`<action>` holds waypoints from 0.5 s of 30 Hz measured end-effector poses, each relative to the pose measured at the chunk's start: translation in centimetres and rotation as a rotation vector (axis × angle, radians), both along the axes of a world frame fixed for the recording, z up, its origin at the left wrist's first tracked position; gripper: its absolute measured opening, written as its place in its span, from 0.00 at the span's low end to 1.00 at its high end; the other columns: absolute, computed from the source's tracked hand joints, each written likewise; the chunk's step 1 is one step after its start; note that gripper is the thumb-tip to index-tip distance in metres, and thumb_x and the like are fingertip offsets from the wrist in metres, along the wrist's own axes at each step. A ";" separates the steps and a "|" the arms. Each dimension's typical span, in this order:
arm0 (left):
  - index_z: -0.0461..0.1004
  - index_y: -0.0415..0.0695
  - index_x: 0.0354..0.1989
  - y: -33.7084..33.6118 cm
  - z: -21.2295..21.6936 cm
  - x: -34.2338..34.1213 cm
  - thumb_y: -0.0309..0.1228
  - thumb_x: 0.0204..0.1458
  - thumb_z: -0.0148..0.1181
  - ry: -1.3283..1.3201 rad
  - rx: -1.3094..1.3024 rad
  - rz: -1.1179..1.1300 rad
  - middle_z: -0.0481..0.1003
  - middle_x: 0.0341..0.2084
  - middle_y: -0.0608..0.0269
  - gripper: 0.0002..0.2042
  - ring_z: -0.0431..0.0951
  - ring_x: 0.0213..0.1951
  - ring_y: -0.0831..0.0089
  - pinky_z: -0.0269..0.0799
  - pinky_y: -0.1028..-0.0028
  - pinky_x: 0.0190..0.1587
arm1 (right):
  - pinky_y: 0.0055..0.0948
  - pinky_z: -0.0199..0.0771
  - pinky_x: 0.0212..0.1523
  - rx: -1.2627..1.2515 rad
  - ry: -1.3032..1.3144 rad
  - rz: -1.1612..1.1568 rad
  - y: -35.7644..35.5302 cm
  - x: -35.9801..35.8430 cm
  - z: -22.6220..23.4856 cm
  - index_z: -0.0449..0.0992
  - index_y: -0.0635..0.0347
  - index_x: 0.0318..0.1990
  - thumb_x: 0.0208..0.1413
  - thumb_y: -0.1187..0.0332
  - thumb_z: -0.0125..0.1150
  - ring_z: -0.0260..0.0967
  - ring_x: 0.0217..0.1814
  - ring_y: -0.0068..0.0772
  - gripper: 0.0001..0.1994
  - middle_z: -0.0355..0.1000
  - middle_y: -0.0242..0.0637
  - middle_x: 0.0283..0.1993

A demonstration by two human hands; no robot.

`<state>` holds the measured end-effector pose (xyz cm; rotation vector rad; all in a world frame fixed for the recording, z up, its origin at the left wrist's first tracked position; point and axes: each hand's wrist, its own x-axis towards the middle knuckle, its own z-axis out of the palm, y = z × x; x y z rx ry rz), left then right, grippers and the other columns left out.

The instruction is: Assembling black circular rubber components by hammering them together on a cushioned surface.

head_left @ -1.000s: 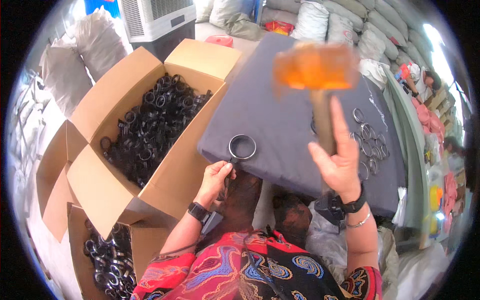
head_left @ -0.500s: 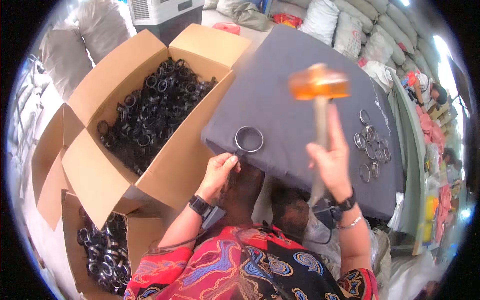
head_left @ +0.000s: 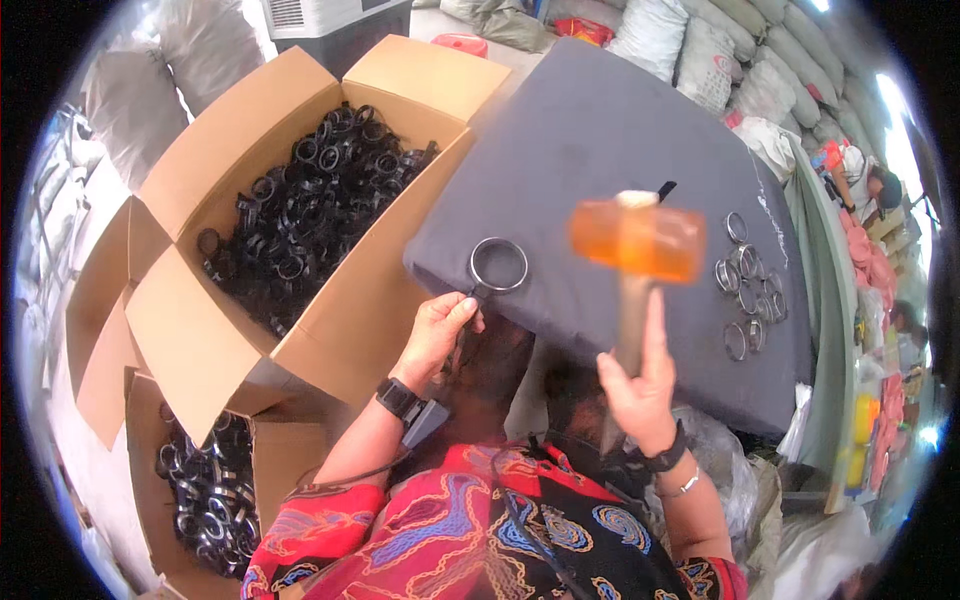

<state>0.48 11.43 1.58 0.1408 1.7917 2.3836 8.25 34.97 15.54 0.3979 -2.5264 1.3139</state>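
My left hand [head_left: 440,328] pinches the short dark tail of a round black ring with a shiny metal rim [head_left: 498,264]. The ring rests on the near edge of the dark grey padded table [head_left: 560,130]. Gripped in my right hand [head_left: 642,400] is a mallet with a translucent amber head [head_left: 668,240], slightly blurred and raised above the table to the right of the ring. The thumb and index finger stretch along its handle. Just beyond the mallet head a small black strip [head_left: 667,190] shows; whether it touches the table I cannot tell.
Several metal-rimmed rings [head_left: 745,280] lie on the table's right side. An open cardboard box [head_left: 230,120] full of black ring pieces stands at the left, its flaps spread. A smaller box [head_left: 290,460] of similar rings sits below it. Sacks [head_left: 700,65] are piled behind; another person [head_left: 855,175] is far right.
The mallet and my right hand have come nearer to me and slightly left. A small black strip now shows beyond the mallet head. My left hand keeps its pinch, almost in place.
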 end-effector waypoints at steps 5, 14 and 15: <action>0.74 0.41 0.27 0.5 0.2 0.2 0.36 0.58 0.52 -0.048 0.016 -0.029 0.74 0.22 0.68 0.12 0.69 0.26 0.83 0.65 0.80 0.33 | 0.43 0.70 0.24 0.620 -0.028 0.199 -0.7 -0.4 -4.1 0.55 0.40 0.66 0.43 0.71 0.56 0.66 0.21 0.48 0.38 0.63 0.43 0.22; 0.75 0.42 0.25 0.7 0.3 0.2 0.36 0.58 0.52 0.055 -0.080 -0.004 0.74 0.21 0.72 0.13 0.67 0.26 0.85 0.63 0.81 0.31 | 0.45 0.71 0.30 0.796 -0.013 0.243 -4.8 -5.6 -0.5 0.55 0.45 0.66 0.43 0.73 0.55 0.69 0.27 0.50 0.37 0.69 0.48 0.27; 0.75 0.42 0.25 0.7 0.1 0.1 0.36 0.58 0.52 -0.040 -0.041 -0.035 0.74 0.22 0.71 0.13 0.67 0.25 0.85 0.63 0.81 0.31 | 0.46 0.71 0.32 0.798 -0.080 0.276 -4.8 -6.6 -0.1 0.54 0.43 0.66 0.42 0.72 0.54 0.70 0.29 0.52 0.38 0.70 0.49 0.30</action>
